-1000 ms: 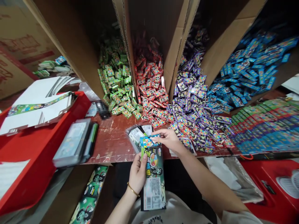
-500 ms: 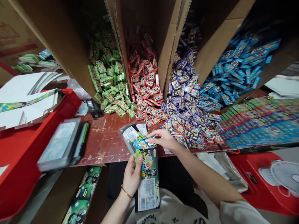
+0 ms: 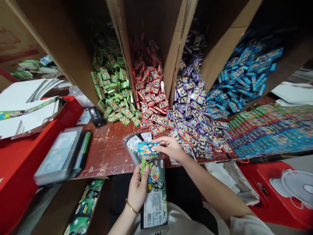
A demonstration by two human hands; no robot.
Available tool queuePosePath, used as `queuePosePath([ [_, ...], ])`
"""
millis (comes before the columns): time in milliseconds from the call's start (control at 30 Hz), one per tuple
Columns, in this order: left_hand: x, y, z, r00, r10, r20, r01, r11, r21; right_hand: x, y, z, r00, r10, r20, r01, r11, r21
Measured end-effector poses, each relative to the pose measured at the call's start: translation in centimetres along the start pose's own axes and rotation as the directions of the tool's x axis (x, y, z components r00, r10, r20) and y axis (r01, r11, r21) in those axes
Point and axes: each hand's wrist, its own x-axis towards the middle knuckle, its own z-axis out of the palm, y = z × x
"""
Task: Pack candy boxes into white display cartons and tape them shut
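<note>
The left hand is closed on a tall printed pouch, thumb across its green front near the top, fingers behind, and holds it upright just off the near edge of the surface. The right hand pinches a small blue packet at its right end, right at the mouth of the pouch.

The packet looks light, thin and glossy, so probably slippery; a pinch at the short end seems the surest hold. The pouch is limp film, likely to buckle unless it is gripped high beside the opening.

Just behind the packet lie clear sleeves on the worn red top. Farther off, cardboard dividers part heaps of green packets, red packets, purple packets and blue packets; the purple heap spills close to the right hand. Open room lies left of the hands, up to a grey case and a red bin.
</note>
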Motion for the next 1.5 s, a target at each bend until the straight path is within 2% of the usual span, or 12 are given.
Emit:
queuePosePath([
  [100,0.0,0.3,0.1,1.0,-0.012,-0.025,0.012,1.0,-0.004,-0.9,0.5,0.0,0.993,0.0,-0.114,0.006,0.999,0.05],
  [300,-0.2,-0.3,0.1,1.0,-0.01,-0.015,0.01,1.0,0.028,-2.6,1.7,-1.6,0.993,0.051,-0.103,-0.05,0.999,0.011],
  [467,-0.5,-0.8,-0.1,1.0,-0.015,0.01,0.014,0.997,0.08,-3.1,1.3,-2.0,0.992,-0.043,0.118,0.061,0.986,-0.155],
  [633,-0.8,0.2,-0.8,0.985,0.161,-0.066,-0.151,0.979,0.137,-3.9,2.0,0.1,0.988,-0.051,0.148,0.071,0.989,-0.13],
  [733,-0.7,0.5,-1.8,0.966,0.257,-0.037,-0.24,0.938,0.25,-4.8,3.1,1.6,0.988,-0.069,0.135,0.078,0.995,-0.062],
  [800,-0.5,0.5,-2.4,0.968,0.251,-0.024,-0.23,0.916,0.328,-5.6,3.8,2.5,0.992,-0.093,0.089,0.094,0.995,-0.018],
  [967,0.3,0.2,-3.0,0.976,0.201,-0.086,-0.148,0.897,0.416,-7.1,5.3,4.5,0.981,-0.027,-0.194,0.038,0.998,0.052],
  [1133,1.5,-0.4,-2.2,0.883,0.446,-0.146,-0.348,0.831,0.434,-7.1,4.9,6.2,0.892,-0.294,-0.342,0.265,0.955,-0.132],
  [1233,1.6,-0.1,-2.0,0.894,0.389,-0.22,-0.294,0.883,0.367,-6.9,4.2,6.3,0.844,-0.338,-0.416,0.295,0.941,-0.165],
  [1300,1.8,0.7,-2.1,0.948,0.247,-0.203,-0.155,0.91,0.386,-6.6,3.9,5.8,0.87,-0.273,-0.409,0.243,0.962,-0.126],
  [1400,2.4,1.9,-2.0,0.977,-0.009,-0.212,0.091,0.92,0.38,-5.8,3.5,4.5,0.953,0.016,-0.302,0.032,0.987,0.155],
  [1500,3.1,2.3,-1.4,0.965,-0.082,-0.251,0.169,0.922,0.348,-5.2,3.2,3.3,0.932,0.295,-0.211,-0.19,0.892,0.409],
])
